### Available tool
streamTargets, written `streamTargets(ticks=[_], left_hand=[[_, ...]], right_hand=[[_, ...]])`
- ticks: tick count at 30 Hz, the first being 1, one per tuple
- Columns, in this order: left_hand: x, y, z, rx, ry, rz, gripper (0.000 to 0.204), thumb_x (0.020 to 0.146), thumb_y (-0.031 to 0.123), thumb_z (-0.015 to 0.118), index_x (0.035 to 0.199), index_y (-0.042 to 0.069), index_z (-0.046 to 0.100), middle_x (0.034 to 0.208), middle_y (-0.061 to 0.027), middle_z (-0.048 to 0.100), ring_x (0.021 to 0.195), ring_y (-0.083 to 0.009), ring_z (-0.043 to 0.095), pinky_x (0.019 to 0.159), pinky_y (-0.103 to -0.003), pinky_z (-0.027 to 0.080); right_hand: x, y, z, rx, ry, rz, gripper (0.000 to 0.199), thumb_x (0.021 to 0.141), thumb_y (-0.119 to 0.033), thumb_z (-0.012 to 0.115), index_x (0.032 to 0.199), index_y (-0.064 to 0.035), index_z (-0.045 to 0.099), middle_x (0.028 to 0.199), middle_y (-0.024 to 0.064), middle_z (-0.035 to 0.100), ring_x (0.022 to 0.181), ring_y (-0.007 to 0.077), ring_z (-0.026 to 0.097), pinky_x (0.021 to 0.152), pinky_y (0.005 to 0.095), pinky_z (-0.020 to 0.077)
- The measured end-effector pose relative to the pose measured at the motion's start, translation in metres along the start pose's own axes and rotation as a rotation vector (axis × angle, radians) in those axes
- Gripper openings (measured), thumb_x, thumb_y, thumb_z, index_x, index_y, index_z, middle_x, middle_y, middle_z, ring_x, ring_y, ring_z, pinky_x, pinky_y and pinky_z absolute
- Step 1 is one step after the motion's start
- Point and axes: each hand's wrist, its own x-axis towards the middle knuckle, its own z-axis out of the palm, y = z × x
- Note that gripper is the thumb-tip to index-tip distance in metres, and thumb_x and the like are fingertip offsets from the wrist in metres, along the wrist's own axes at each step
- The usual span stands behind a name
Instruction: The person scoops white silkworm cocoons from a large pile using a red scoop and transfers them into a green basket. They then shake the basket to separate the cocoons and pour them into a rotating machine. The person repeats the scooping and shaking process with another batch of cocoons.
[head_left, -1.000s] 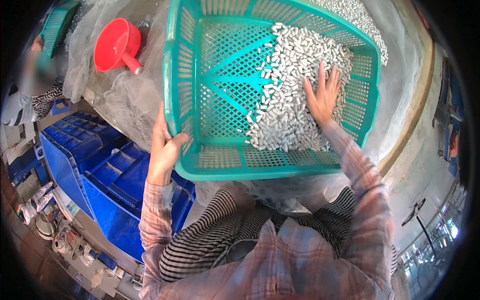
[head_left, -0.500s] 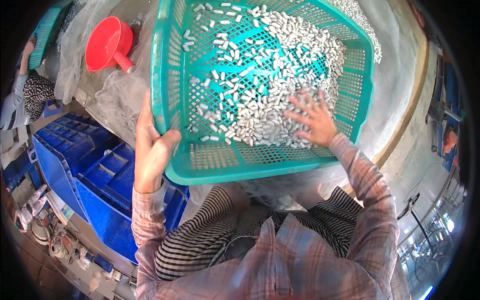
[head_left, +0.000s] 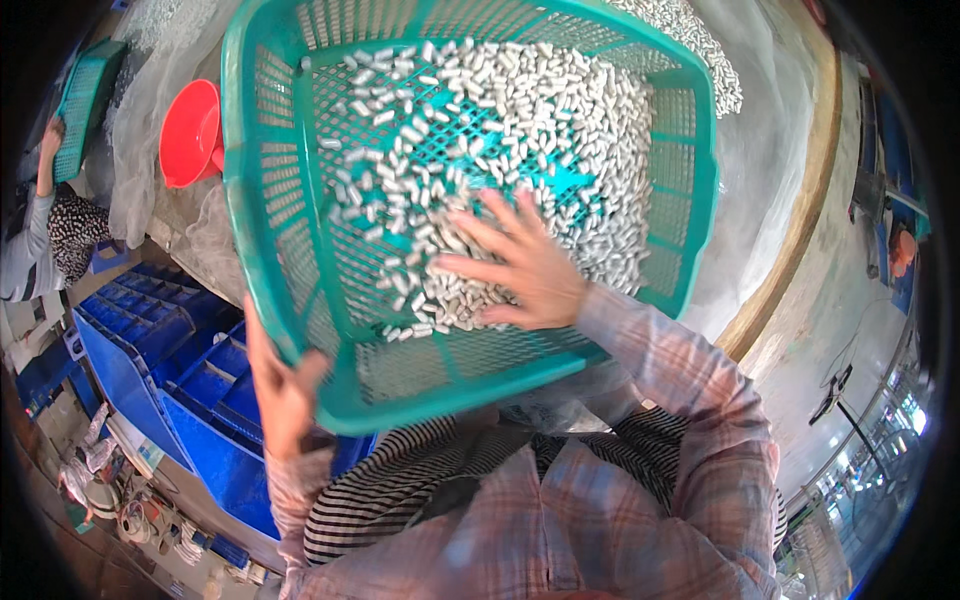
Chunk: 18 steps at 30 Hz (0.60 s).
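A green plastic basket (head_left: 500, 395) with latticed walls is held tilted over my lap. Many small, pale grey, capsule-shaped pieces (head_left: 580, 90) lie across its bottom, thickest toward the far and right sides. My left hand (head_left: 285, 385) grips the rim at the near left corner, its thumb over the edge and its other fingers mostly hidden behind the outer wall. Inside the basket, my right hand (head_left: 520, 265) rests palm down on the pieces with its fingers spread. Some pieces by it are smeared by motion.
A red dipper (head_left: 190, 135) lies left of the basket on a surface with pale netting. More capsule-shaped pieces (head_left: 700, 50) are heaped beyond the basket. Blue compartmented crates (head_left: 190, 400) stand at left. Another person's hand (head_left: 52, 135) touches a green basket (head_left: 85, 95) at far left.
The basket and my left hand have shifted left and nearer, and the basket has tilted. My right hand has swept left through the pieces, which have spread differently over the bottom.
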Motion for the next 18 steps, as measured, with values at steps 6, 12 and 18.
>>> streamTargets(ticks=[6, 12, 18], left_hand=[[0.021, -0.046, -0.040, -0.050, -0.056, -0.122, 0.093, 0.052, -0.005, 0.052, 0.143, -0.003, 0.031, 0.137, -0.0133, 0.047, 0.127, -0.0241, 0.045, 0.109, -0.035, 0.033], [0.021, -0.037, -0.028, -0.135, 0.068, -0.125, 0.094, 0.049, -0.007, 0.049, 0.142, -0.003, 0.034, 0.132, -0.0124, 0.050, 0.125, -0.0232, 0.047, 0.107, -0.033, 0.035], [0.027, -0.036, -0.032, -0.062, 0.048, -0.108, 0.092, 0.049, -0.009, 0.047, 0.140, -0.005, 0.036, 0.132, -0.0134, 0.051, 0.124, -0.0229, 0.048, 0.106, -0.031, 0.034]], right_hand=[[-0.030, 0.115, 0.028, -0.238, 0.592, 0.681, 0.071, 0.086, -0.037, 0.062, 0.142, -0.0033, 0.035, 0.150, 0.0232, 0.025, 0.141, 0.0432, 0.016, 0.112, 0.0590, 0.0129], [0.112, 0.067, 0.066, -0.128, 0.606, 0.449, 0.072, 0.089, -0.045, 0.057, 0.145, -0.0086, 0.032, 0.147, 0.0299, 0.026, 0.137, 0.0514, 0.016, 0.113, 0.0571, 0.0150], [0.039, -0.011, 0.068, 0.027, -0.118, -0.059, 0.059, 0.091, -0.045, 0.052, 0.144, -0.0219, 0.038, 0.155, 0.0102, 0.024, 0.144, 0.0336, 0.015, 0.116, 0.0518, 0.0154]])
